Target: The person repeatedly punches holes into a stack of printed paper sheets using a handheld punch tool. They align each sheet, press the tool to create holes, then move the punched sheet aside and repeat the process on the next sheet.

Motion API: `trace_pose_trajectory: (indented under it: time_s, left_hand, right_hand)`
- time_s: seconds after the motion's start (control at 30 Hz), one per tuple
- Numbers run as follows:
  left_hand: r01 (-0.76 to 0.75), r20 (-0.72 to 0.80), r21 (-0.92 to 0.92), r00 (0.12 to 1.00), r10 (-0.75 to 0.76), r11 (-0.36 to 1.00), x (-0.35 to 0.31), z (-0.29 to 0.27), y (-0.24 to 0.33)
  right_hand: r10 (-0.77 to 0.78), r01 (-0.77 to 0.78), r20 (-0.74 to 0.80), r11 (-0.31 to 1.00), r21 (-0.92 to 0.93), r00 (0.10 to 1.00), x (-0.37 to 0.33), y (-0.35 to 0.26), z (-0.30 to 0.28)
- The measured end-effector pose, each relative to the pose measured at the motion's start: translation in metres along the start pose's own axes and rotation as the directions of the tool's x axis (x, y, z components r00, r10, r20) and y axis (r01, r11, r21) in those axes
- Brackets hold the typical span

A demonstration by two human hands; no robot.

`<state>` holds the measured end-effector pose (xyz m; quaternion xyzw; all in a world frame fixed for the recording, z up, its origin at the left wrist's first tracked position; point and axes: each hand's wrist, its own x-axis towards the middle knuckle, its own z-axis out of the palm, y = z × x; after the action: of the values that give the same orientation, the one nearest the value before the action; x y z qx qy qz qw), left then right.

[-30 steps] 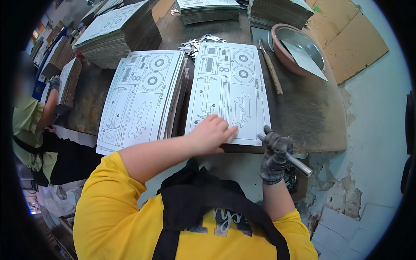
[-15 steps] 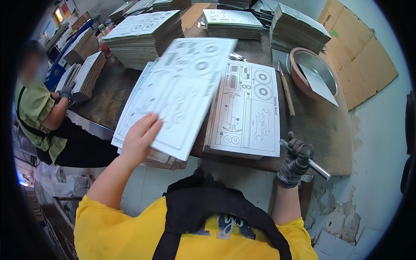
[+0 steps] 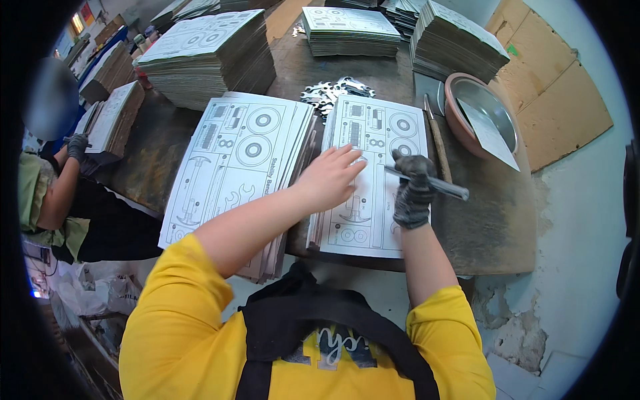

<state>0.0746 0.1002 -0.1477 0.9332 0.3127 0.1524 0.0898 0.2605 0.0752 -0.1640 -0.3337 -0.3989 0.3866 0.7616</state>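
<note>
My bare left hand lies flat on the left side of the top printed die-cut sheet of the right-hand stack. My right hand, in a dark grey glove, is closed around a thin metal rod held across that same sheet. A second stack of the same white sheets sits just to the left, touching my left forearm. Both stacks rest on the worn wooden workbench.
A wooden stick lies right of the sheets, beside a round metal bowl holding a paper. Punched-out pieces lie behind the stacks. Tall sheet stacks fill the back. A person works at the left.
My left hand laid the lifted sheet onto the left stack and came back onto the right stack. My right hand brought the rod up over the sheet.
</note>
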Motion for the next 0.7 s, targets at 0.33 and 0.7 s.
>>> trace_pose_trajectory:
  time_s: [0.33,0.7]
  left_hand:
    - [0.133,-0.124,0.007,0.984,-0.131,0.991,0.060,0.080,-0.013]
    - [0.184,-0.075,0.037,0.981,-0.181,0.982,0.064,0.085,-0.014]
  right_hand:
    - [0.079,-0.077,0.037,0.996,-0.051,0.996,0.014,0.060,-0.026]
    - [0.500,-0.466,0.028,0.823,-0.324,0.865,-0.109,-0.023,-0.020]
